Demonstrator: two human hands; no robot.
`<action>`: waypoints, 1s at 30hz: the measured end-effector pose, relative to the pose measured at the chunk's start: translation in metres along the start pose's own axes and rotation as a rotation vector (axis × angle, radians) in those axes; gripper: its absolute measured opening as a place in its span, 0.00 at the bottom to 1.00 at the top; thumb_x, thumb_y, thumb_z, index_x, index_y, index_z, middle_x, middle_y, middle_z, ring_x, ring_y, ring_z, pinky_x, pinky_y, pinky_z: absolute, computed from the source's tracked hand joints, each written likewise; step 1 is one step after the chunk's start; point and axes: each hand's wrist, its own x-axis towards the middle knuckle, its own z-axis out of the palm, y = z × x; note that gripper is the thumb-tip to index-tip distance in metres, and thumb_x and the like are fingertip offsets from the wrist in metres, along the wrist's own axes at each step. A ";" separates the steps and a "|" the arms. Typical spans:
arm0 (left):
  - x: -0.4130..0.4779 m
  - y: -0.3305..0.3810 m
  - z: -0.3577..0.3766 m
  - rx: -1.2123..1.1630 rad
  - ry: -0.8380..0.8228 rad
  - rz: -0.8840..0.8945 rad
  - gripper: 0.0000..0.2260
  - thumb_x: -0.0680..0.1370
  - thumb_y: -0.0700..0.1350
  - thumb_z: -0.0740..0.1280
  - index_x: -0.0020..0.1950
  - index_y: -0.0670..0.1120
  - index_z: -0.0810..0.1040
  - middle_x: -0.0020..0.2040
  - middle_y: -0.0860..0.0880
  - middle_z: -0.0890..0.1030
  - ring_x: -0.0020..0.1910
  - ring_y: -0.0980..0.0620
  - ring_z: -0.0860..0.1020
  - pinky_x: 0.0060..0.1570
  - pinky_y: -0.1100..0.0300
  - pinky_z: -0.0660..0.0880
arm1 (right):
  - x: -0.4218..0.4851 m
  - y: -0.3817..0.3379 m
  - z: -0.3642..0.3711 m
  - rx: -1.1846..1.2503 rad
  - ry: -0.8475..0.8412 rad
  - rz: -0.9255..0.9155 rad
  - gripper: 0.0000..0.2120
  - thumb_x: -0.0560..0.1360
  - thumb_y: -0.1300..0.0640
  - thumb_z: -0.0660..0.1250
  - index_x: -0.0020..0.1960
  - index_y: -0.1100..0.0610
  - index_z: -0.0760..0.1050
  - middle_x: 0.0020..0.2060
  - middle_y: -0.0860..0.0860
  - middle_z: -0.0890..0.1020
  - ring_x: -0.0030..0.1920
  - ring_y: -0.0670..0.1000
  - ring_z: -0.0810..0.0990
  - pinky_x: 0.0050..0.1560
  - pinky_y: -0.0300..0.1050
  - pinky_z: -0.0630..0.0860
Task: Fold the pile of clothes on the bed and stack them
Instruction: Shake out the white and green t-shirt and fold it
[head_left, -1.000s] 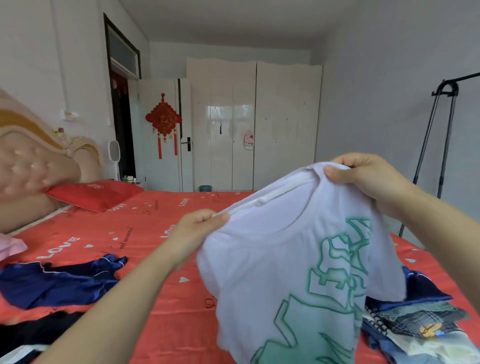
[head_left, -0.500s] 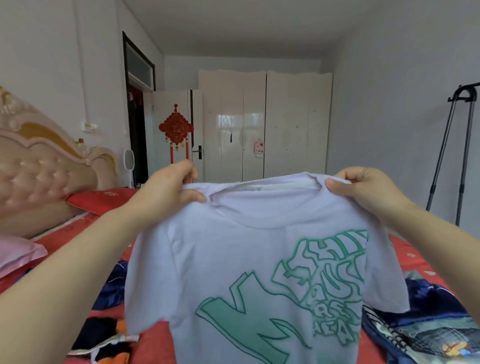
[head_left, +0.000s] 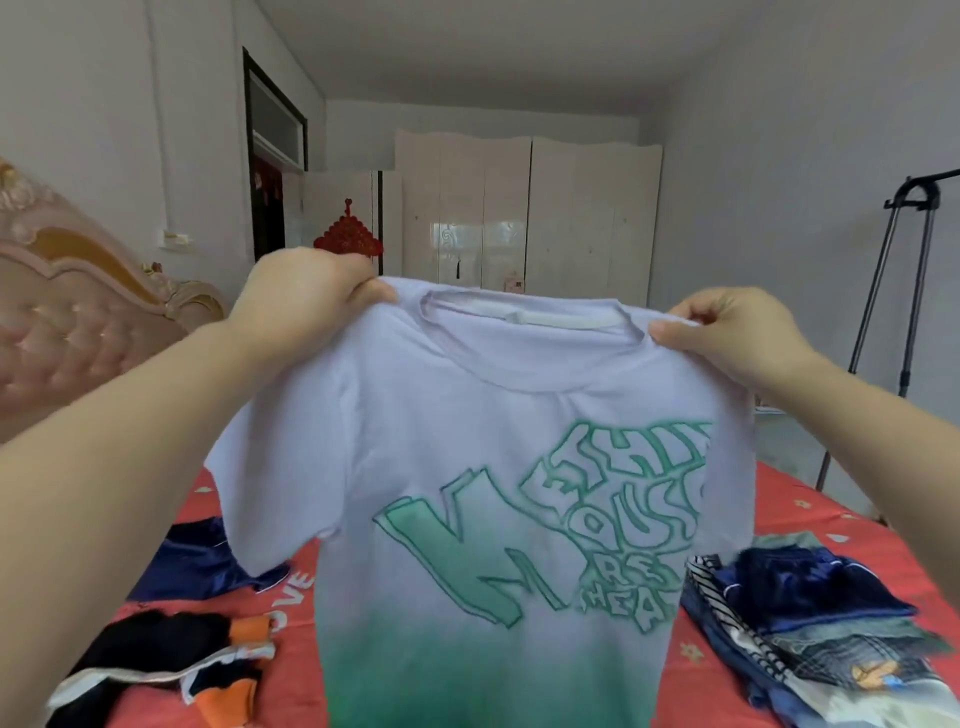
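A pale lilac T-shirt (head_left: 441, 441) with green lettering and a green lower part hangs spread out in front of me above the bed. My left hand (head_left: 306, 301) pinches its left shoulder beside the collar. My right hand (head_left: 727, 332) pinches the right shoulder. The shirt's hem runs out of the bottom of the view. A stack of folded clothes (head_left: 821, 629), dark blue on top, lies on the red bedsheet (head_left: 810, 525) at the right. Unfolded pieces lie at the left: a dark blue garment (head_left: 202, 564) and a black, white and orange garment (head_left: 166, 660).
A padded pink headboard (head_left: 67, 312) stands at the left. White wardrobes (head_left: 530, 218) and a door with a red knot ornament (head_left: 347, 236) fill the far wall. A black clothes rack (head_left: 904, 291) stands at the right beside the bed.
My left hand moved up and to the left along the collar to the shoulder, and the shirt went from bunched to spread flat and raised. The view tilted down toward the bed.
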 end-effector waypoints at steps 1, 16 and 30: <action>0.001 -0.002 0.000 0.008 0.011 0.010 0.22 0.77 0.58 0.58 0.41 0.39 0.75 0.37 0.38 0.79 0.39 0.38 0.77 0.34 0.54 0.66 | -0.001 -0.001 -0.001 0.007 0.016 -0.008 0.08 0.71 0.52 0.72 0.34 0.52 0.77 0.32 0.45 0.77 0.33 0.43 0.72 0.32 0.34 0.68; -0.023 0.013 -0.046 -0.074 0.017 0.258 0.28 0.67 0.67 0.63 0.47 0.42 0.75 0.39 0.48 0.74 0.37 0.45 0.75 0.36 0.59 0.65 | -0.028 -0.009 -0.037 -0.063 -0.014 -0.026 0.10 0.69 0.50 0.73 0.37 0.55 0.76 0.33 0.46 0.77 0.33 0.44 0.72 0.34 0.39 0.68; -0.001 0.000 -0.092 -0.040 0.136 0.198 0.28 0.72 0.63 0.51 0.48 0.43 0.80 0.42 0.38 0.82 0.42 0.36 0.79 0.40 0.50 0.74 | -0.023 -0.053 -0.095 -0.112 -0.050 -0.113 0.15 0.69 0.49 0.73 0.39 0.62 0.78 0.30 0.54 0.77 0.23 0.43 0.70 0.21 0.31 0.65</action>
